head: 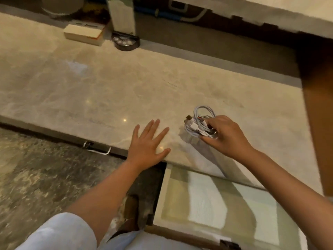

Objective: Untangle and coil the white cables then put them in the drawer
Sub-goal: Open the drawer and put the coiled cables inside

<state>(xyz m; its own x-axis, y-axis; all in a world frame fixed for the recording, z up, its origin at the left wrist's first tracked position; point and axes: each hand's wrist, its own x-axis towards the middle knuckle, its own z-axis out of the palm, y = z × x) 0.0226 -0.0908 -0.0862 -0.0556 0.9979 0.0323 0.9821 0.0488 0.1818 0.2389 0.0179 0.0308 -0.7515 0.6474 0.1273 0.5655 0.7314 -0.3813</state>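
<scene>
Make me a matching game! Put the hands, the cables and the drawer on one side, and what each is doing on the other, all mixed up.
Things:
1. left hand
2. right hand
3. white cables
4. drawer

States:
A. coiled in a bundle on the marble counter
B. pulled open below the counter edge
C. flat on the counter, fingers spread
D. gripping the bundle

Pairs: 1-C, 2-D, 3-A, 4-B

You are looking through one head-worn wide-angle view, tilting down and forward over the marble counter (108,91), close above it, toward 12 o'clock.
</scene>
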